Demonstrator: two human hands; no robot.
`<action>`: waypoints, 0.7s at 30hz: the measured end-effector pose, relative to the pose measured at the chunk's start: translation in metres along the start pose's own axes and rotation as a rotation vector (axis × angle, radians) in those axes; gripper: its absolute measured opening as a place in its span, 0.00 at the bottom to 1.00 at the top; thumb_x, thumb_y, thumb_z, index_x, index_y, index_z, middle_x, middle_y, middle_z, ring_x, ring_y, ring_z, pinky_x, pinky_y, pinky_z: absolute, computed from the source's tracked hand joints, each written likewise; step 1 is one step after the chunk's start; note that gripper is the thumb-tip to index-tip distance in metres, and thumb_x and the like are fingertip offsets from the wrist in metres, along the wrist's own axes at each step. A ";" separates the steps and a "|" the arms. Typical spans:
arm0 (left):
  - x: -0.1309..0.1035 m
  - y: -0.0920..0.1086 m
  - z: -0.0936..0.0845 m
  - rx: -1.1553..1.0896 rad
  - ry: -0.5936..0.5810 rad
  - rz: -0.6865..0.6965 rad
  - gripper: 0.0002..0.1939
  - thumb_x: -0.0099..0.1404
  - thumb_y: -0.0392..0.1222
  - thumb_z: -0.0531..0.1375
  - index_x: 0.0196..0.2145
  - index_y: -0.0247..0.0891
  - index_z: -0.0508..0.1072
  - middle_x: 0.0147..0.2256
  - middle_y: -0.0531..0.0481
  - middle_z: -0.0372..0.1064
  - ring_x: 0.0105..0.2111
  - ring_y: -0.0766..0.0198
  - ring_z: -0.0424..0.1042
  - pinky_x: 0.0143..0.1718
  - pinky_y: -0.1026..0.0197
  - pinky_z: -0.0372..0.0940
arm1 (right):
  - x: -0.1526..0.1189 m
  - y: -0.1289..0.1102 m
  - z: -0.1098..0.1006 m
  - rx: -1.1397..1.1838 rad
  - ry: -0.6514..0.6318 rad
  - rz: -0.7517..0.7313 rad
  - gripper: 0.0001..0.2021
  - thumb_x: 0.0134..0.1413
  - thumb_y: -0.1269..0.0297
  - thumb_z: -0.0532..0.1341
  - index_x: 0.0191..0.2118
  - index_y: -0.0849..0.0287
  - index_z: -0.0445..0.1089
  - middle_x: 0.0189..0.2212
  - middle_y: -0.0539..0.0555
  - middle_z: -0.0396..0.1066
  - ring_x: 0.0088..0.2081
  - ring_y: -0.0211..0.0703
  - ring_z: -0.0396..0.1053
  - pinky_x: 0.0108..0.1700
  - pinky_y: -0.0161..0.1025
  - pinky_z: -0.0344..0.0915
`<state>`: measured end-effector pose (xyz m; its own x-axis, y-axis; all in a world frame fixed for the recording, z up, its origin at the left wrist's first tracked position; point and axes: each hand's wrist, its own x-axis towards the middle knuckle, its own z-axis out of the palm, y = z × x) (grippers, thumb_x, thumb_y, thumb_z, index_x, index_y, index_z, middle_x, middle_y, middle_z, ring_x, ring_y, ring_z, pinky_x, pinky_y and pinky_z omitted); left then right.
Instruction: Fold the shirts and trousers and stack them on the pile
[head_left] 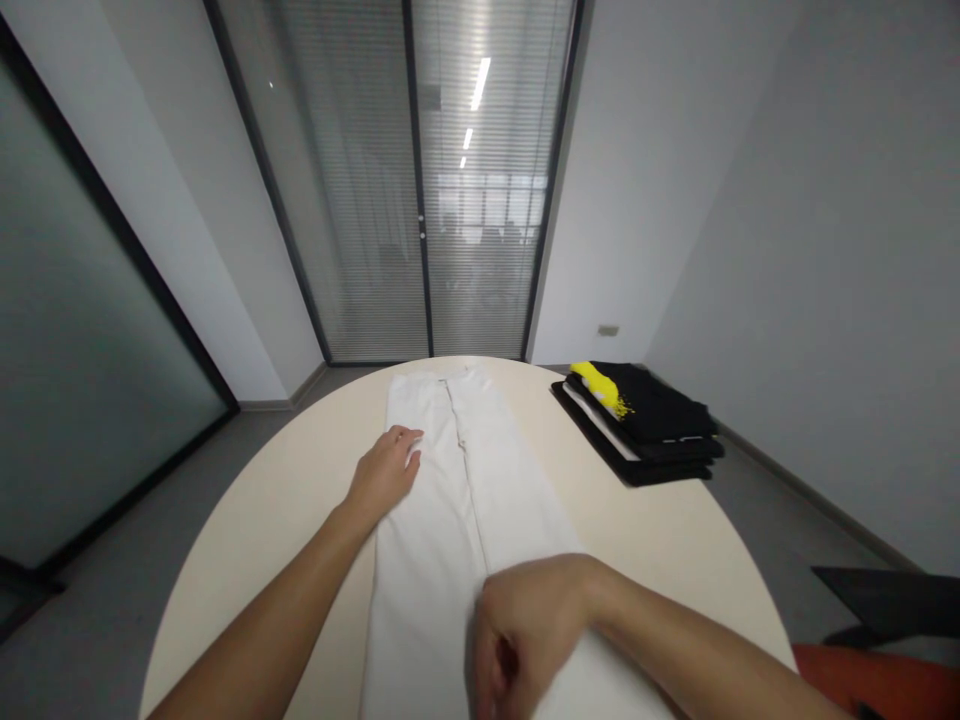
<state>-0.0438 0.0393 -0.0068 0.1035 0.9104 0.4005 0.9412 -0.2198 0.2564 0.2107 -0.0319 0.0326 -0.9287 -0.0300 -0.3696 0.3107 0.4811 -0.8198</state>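
Note:
A long white garment (pixel 427 520), its two sides meeting along a wavy line down the middle, is laid lengthwise on the round table (pixel 322 490). Its far end lies near the table's far edge, and its near end runs out of view at the bottom. My left hand (pixel 386 468) rests on the left edge of the cloth with its fingers apart and slightly bent. Lower down, over the middle of the cloth, my right hand (pixel 532 625) is curled with the fingers pointing down. Its fingertips are cut off and slightly blurred, so what they hold is hidden.
A stack of folded clothes (pixel 652 425), mostly black with a yellow print on top, sits at the table's right. An orange-red chair seat (pixel 870 680) shows at the lower right. Behind the table is a glass partition (pixel 360 200) with blinds.

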 end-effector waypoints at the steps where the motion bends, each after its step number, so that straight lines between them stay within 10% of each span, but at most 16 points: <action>1: 0.001 -0.005 0.004 0.009 0.052 -0.041 0.18 0.69 0.42 0.52 0.54 0.40 0.70 0.51 0.42 0.69 0.51 0.51 0.70 0.53 0.51 0.66 | 0.000 0.002 -0.004 0.052 0.075 -0.003 0.14 0.51 0.58 0.69 0.42 0.58 0.79 0.25 0.43 0.71 0.27 0.31 0.68 0.32 0.27 0.60; 9: 0.012 -0.050 0.020 -0.125 0.078 -0.314 0.21 0.71 0.40 0.47 0.57 0.35 0.68 0.51 0.38 0.73 0.51 0.52 0.73 0.54 0.51 0.65 | 0.033 0.032 -0.074 0.046 0.990 0.252 0.09 0.56 0.66 0.61 0.41 0.63 0.75 0.29 0.51 0.73 0.30 0.35 0.68 0.32 0.31 0.60; 21: 0.013 -0.056 0.021 0.063 0.017 -0.183 0.22 0.71 0.37 0.49 0.59 0.35 0.70 0.56 0.44 0.71 0.55 0.54 0.70 0.58 0.54 0.63 | 0.113 0.048 -0.167 -0.077 1.081 0.700 0.23 0.51 0.54 0.66 0.50 0.63 0.73 0.51 0.67 0.74 0.52 0.57 0.72 0.49 0.44 0.67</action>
<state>-0.0889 0.0706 -0.0346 -0.0758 0.9272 0.3669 0.9621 -0.0286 0.2712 0.0866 0.1340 0.0242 -0.2765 0.9510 -0.1387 0.8165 0.1563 -0.5558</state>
